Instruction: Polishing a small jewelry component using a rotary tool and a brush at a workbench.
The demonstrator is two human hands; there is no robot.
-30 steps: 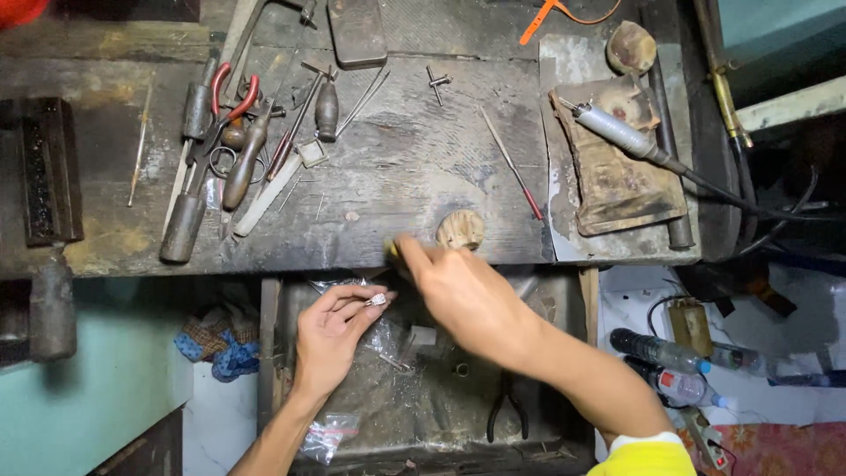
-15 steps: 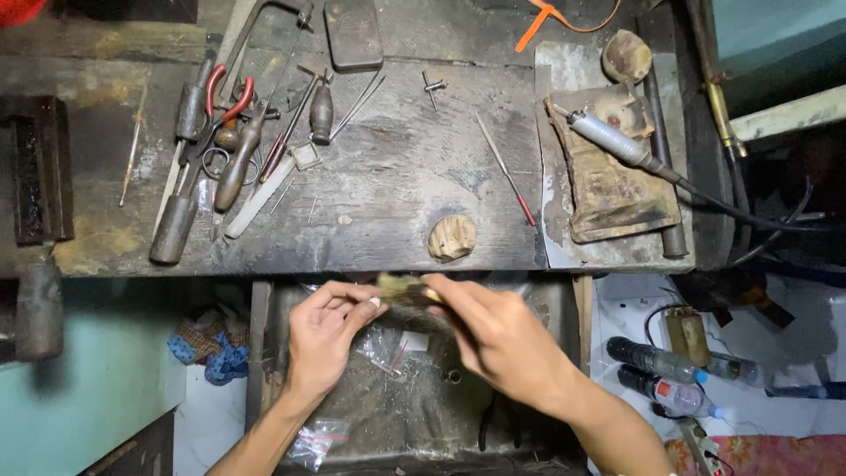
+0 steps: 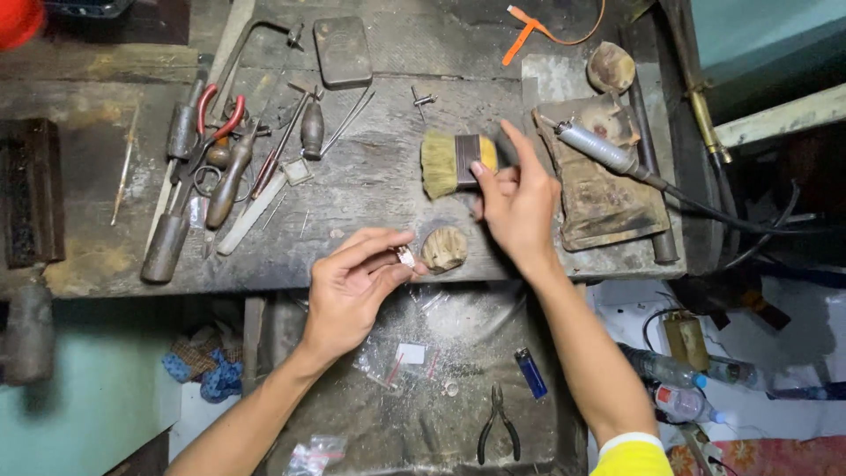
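My left hand [image 3: 352,282] pinches a small silver ring [image 3: 405,256] between thumb and fingers, just left of a wooden bench peg [image 3: 443,249] at the front edge of the worn workbench [image 3: 370,189]. My right hand [image 3: 517,204] is raised over the bench and holds a flat brush [image 3: 452,162] with pale yellow bristles pointing left. The brush sits above the peg and the ring.
Pliers with red handles [image 3: 216,115], files and gravers lie at the bench's left. A rotary handpiece [image 3: 599,148] rests on a leather pad at right. Below, an open tray [image 3: 352,414] holds black pliers [image 3: 498,423], a blue lighter [image 3: 530,372] and small plastic bags.
My right hand has risen from the tray up over the bench, bringing the brush into full view. My left hand has lifted the ring to the bench edge beside the peg.
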